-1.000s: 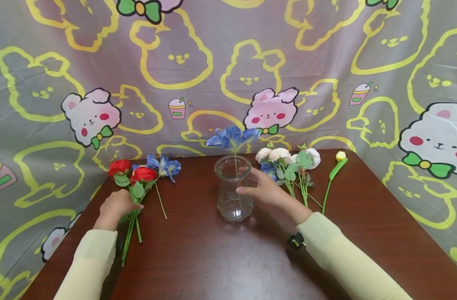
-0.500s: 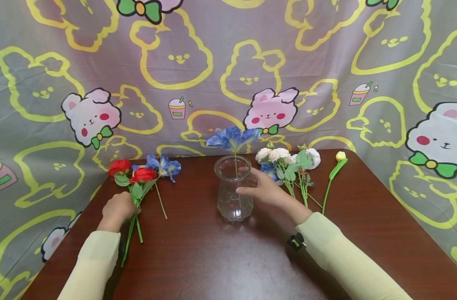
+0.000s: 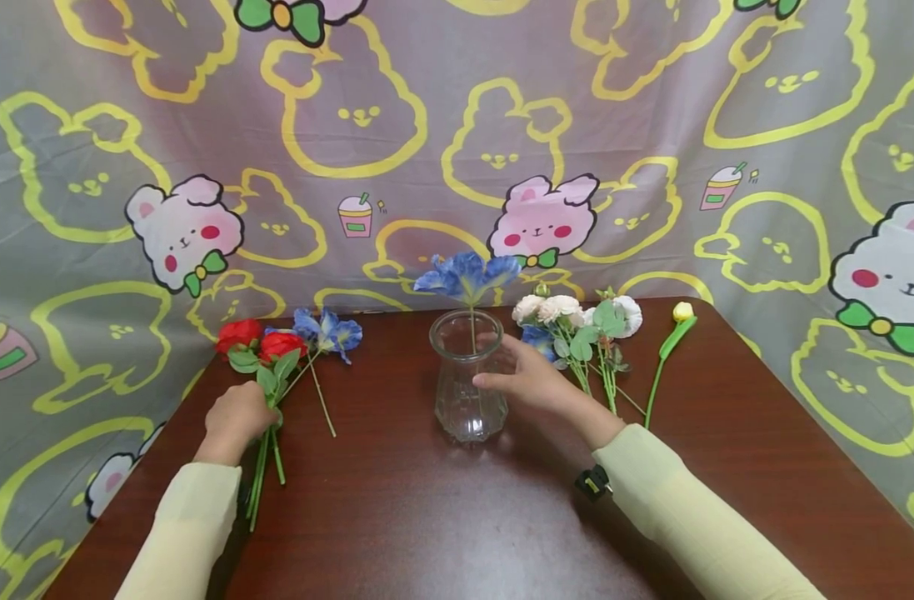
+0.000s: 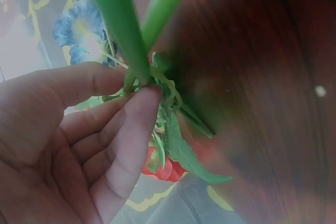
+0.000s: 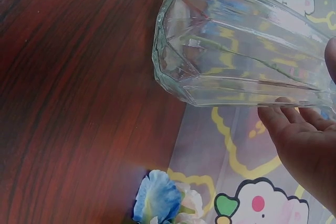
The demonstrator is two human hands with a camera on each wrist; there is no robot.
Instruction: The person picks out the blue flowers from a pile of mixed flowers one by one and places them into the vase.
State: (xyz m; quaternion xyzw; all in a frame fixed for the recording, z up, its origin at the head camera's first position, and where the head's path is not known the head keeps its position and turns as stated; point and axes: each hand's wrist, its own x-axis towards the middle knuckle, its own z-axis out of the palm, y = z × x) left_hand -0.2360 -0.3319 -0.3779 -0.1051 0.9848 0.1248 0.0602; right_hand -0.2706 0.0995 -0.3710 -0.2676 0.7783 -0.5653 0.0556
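My left hand point(image 3: 237, 418) pinches green stems of the red roses point(image 3: 239, 335) between thumb and fingers, at the table's left. In the left wrist view the thumb and index fingertips meet on a thick green stem point(image 4: 122, 30), and a red bloom point(image 4: 164, 167) shows beyond. The clear glass vase point(image 3: 467, 400) stands upright mid-table, one blue flower point(image 3: 467, 277) rising from its mouth. Round the vase's right side lies my right hand point(image 3: 531, 379), thumb in front and fingers behind, holding it. The right wrist view shows the flower's thin stem point(image 5: 262, 62) inside the glass.
Behind the roses lies another blue flower point(image 3: 332, 333) on the brown table point(image 3: 427, 517). Right of the vase are pale roses point(image 3: 557, 310) with leafy stems, and farther right a yellow tulip point(image 3: 681, 313). A patterned curtain point(image 3: 442, 100) encloses the table's back and sides.
My left hand has closed its thumb in on the rose stems. The front red rose has shifted slightly left, and the stem ends slightly right. My right hand and the vase have stayed put.
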